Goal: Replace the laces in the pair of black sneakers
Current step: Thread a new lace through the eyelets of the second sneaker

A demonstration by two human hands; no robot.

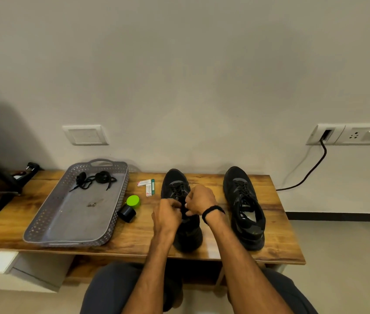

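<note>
Lacing the left sneaker, up near the top eyelets

The left hand [167,215] and right hand [199,199] meet over the left sneaker [189,234], fingers curled and pinching its lace [177,192], though black on black hides the exact grip. The next move is probably drawing the ends tight and even. The right sneaker [244,209] stands apart to the right, laced. Far left, loose laces [95,179] lie in the tray [77,223]

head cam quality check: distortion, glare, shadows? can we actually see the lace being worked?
Head view: wide-angle bowing, table edges and wall sockets tilt toward the corners; soft even light, no hard glare, broad shadow on the far-left wall; left hand and right hand pinch the lace of the sneaker beneath them, but black on black leaves it barely separable.
</note>
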